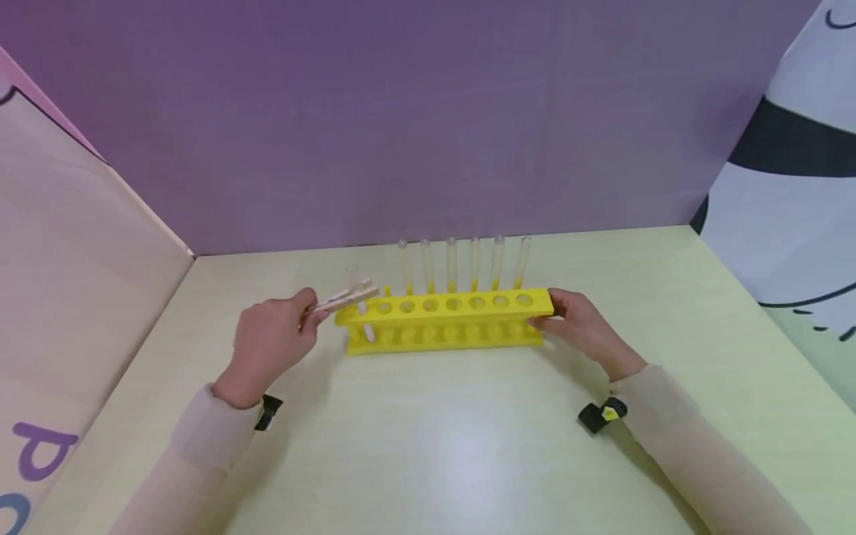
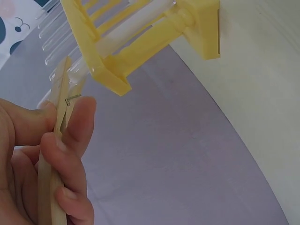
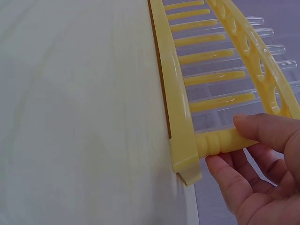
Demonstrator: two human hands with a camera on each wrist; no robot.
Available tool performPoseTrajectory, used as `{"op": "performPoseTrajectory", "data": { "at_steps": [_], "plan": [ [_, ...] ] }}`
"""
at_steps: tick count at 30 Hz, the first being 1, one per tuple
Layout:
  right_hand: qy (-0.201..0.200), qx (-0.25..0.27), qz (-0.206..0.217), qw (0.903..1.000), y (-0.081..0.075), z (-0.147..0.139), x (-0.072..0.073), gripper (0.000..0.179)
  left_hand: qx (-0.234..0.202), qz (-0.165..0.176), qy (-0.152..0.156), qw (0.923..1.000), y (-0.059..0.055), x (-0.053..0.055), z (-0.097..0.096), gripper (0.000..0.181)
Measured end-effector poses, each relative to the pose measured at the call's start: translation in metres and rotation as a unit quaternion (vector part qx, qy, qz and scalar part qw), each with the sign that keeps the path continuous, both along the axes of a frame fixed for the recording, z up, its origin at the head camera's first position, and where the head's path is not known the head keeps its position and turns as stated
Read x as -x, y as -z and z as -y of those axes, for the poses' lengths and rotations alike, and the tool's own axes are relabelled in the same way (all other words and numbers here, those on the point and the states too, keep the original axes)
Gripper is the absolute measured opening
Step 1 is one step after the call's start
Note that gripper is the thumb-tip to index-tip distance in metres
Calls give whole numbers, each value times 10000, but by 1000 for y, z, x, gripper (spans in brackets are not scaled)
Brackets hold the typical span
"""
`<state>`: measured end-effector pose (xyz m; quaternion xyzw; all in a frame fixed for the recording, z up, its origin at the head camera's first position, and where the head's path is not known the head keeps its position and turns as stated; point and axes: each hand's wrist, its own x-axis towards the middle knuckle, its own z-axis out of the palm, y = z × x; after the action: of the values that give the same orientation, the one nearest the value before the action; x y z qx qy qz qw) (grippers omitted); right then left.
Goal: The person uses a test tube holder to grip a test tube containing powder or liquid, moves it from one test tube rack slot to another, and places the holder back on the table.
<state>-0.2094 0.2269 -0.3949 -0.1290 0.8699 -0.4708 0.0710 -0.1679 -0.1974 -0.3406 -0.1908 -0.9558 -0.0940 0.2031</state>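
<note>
My left hand holds a wooden test tube clamp, thumb and fingers around its handles. The clamp's tips reach the upper part of a clear test tube in the leftmost hole of the yellow test tube rack, and overlap it in the head view. That tube leans slightly, its lower part whitish. At the rack's other end, my right hand grips the end post between thumb and fingers.
Several clear test tubes stand upside down on pegs along the rack's back side. A bare yellow peg is at the left of that row. The pale table meets a purple wall panel behind and a white side panel.
</note>
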Motion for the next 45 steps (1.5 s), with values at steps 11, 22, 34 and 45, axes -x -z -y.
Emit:
{"op": "performPoseTrajectory", "data": {
  "at_steps": [11, 22, 34, 45],
  "plan": [
    [44, 59, 194, 9998, 0, 0, 2, 41, 53, 222, -55, 9997, 5, 0, 1, 13],
    [2, 40, 92, 9999, -2, 1, -1, 41, 35, 442, -66, 9990, 12, 0, 1, 11],
    [16, 47, 91, 9999, -1, 0, -2, 40, -9, 447, -133, 9989, 12, -2, -3, 8],
    [-5, 108, 138, 9998, -4, 0, -3, 43, -13, 543, -148, 9984, 16, -1, -1, 9]
  ]
}}
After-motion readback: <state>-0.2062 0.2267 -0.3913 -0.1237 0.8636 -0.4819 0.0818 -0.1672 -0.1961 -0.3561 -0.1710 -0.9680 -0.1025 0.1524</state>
